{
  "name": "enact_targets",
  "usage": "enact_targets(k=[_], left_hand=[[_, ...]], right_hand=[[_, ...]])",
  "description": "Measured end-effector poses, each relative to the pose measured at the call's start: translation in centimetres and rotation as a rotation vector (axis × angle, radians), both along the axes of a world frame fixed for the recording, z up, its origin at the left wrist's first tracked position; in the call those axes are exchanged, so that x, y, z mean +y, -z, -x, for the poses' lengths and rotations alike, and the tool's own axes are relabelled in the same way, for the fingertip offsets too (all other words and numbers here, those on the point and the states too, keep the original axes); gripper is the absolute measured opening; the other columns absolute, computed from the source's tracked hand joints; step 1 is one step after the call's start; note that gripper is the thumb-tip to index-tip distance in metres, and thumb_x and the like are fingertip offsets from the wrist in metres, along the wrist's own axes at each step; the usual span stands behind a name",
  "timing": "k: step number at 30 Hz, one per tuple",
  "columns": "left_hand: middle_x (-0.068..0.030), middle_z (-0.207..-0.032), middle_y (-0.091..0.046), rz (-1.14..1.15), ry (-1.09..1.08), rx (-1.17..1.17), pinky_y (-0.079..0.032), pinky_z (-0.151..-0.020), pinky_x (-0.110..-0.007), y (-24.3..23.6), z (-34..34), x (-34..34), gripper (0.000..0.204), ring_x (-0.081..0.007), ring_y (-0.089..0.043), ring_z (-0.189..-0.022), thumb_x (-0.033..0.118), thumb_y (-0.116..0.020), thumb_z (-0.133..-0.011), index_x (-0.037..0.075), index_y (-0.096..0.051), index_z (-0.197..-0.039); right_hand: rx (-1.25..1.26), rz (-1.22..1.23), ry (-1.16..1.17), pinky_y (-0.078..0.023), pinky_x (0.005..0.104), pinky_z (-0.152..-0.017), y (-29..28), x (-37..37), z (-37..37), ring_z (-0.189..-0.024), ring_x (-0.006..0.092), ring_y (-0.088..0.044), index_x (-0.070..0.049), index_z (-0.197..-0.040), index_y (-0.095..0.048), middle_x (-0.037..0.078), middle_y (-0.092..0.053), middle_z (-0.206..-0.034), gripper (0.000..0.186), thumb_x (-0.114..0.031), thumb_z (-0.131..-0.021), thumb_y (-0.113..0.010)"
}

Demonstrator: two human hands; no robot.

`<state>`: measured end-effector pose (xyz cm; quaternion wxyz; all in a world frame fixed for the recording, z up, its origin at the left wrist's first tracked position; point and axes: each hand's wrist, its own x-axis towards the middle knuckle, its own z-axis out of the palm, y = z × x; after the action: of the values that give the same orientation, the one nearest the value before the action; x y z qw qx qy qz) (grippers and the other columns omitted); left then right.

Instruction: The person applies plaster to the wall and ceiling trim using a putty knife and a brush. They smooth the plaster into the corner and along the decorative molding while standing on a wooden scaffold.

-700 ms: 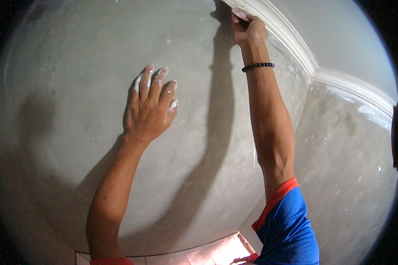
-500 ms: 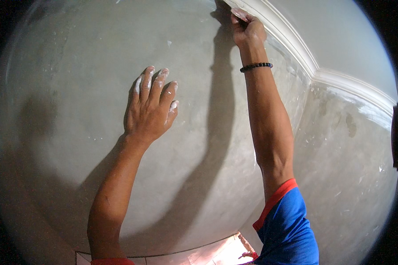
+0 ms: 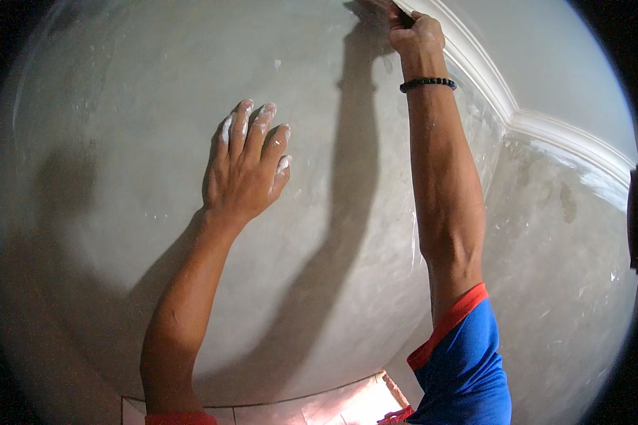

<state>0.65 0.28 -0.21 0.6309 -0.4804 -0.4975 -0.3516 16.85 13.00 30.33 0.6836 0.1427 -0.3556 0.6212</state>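
Observation:
My left hand (image 3: 245,166) lies against the grey plastered wall (image 3: 301,234), fingers stretched and slightly spread. White paste coats its fingertips, and it holds nothing. At the top edge of the view, my right hand (image 3: 421,35) is closed on a thin flat scraper (image 3: 404,8), seen nearly edge-on and partly cut off. That hand is right beside the white moulded cornice (image 3: 485,67), where the wall meets the ceiling. A dark bead bracelet (image 3: 428,84) circles my right wrist.
The white ceiling (image 3: 553,49) fills the upper right. A second wall (image 3: 567,262) meets the first at a corner, with white smears (image 3: 602,188) under its cornice. A dark object (image 3: 635,219) stands at the right rim. Light tiled floor (image 3: 312,409) shows below.
My right hand has shifted a little right and up along the cornice, and the scraper has turned more edge-on. My left hand stays on nearly the same spot of wall.

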Motion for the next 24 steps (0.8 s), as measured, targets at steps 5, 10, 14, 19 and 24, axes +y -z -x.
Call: enact_targets(k=[5,10,14,19,24], left_hand=[[-0.0132,-0.136,-0.040,0.014,0.020,-0.007,-0.028,-0.106,-0.049,0.1,-0.2,-0.1,0.049,-0.0340,-0.030,-0.132,0.026,-0.066,-0.079,0.010,-0.052,-0.122],[-0.0133,-0.136,-0.040,0.010,-0.009,-0.008,-0.028,-0.106,-0.049,0.0,-0.4,-0.2,0.048,-0.0340,-0.030,-0.132,0.026,-0.066,-0.080,0.010,-0.052,-0.123],[-0.0136,-0.136,-0.041,0.030,-0.025,-0.004,-0.027,-0.107,-0.049,-0.3,-0.6,-0.2,0.048,-0.0341,-0.030,-0.132,0.025,-0.065,-0.080,0.009,-0.052,-0.123],[-0.0135,-0.138,-0.040,0.044,-0.044,-0.001,-0.025,-0.108,-0.049,-0.3,-0.4,-0.2,0.050,-0.0344,-0.028,-0.133,0.024,-0.066,-0.080,0.009,-0.050,-0.125],[-0.0129,-0.143,-0.033,0.100,-0.034,-0.028,-0.023,-0.109,-0.051,-0.3,-0.5,-1.0,0.052,-0.0340,-0.023,-0.136,0.024,-0.066,-0.080,0.011,-0.048,-0.128]], right_hand=[[0.127,-0.557,-0.206,-0.055,0.0356,-0.068,1.9,0.2,-5.8,-0.078,0.0250,-0.062,0.005,-0.096,-0.052,0.017,-0.060,-0.090,0.013,-0.003,-0.090,-0.044],[0.026,-0.705,0.137,-0.052,0.0355,-0.084,11.9,-3.7,-9.0,-0.095,0.0246,-0.062,0.003,-0.115,-0.051,0.013,-0.061,-0.105,0.030,-0.014,-0.090,-0.050],[-0.137,-0.637,0.175,-0.053,0.0322,-0.084,17.6,-3.0,-10.6,-0.094,0.0184,-0.062,0.000,-0.120,-0.051,0.009,-0.062,-0.108,0.033,-0.013,-0.090,-0.055],[-0.230,-0.507,0.103,-0.050,0.0335,-0.087,22.5,-4.6,-11.7,-0.099,0.0160,-0.059,-0.005,-0.120,-0.050,0.004,-0.061,-0.108,0.034,-0.014,-0.089,-0.058],[-0.267,-0.421,0.039,-0.050,0.0331,-0.078,25.4,-7.2,-13.3,-0.091,0.0164,-0.058,-0.004,-0.114,-0.049,0.006,-0.059,-0.102,0.031,-0.014,-0.087,-0.061]])
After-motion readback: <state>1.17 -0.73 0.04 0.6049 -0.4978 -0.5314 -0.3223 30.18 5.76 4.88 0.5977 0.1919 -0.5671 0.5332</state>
